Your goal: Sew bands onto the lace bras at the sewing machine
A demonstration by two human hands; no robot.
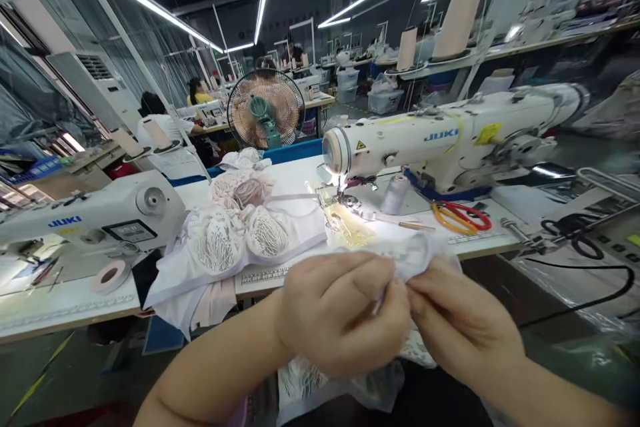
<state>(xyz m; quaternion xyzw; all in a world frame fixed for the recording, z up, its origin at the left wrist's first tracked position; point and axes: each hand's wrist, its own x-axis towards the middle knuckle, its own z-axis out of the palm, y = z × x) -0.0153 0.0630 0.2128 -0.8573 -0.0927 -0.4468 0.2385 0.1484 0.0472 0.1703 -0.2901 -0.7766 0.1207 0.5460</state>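
Observation:
My left hand (350, 313) and my right hand (460, 320) meet in front of me, fingers pinched together on the edge of a white lace bra (417, 257). Its sheer band loops up above my fingertips, and lacy white fabric (303, 380) hangs below my left hand over my lap. The exact spot being pinched is partly hidden by my fingers. Just beyond my hands, yellowish sheer cloth (350, 223) lies under the lit needle area of a JUKI sewing machine (400, 140). More white lace bras (217, 240) are heaped on the table to the left.
Red- and orange-handled scissors (463, 217) lie right of a grey thread cone (396, 193). A second JUKI machine (90, 213) stands left, with a tape roll (110, 275) beside it. Behind the table is a large fan (265, 110); several people sit farther back.

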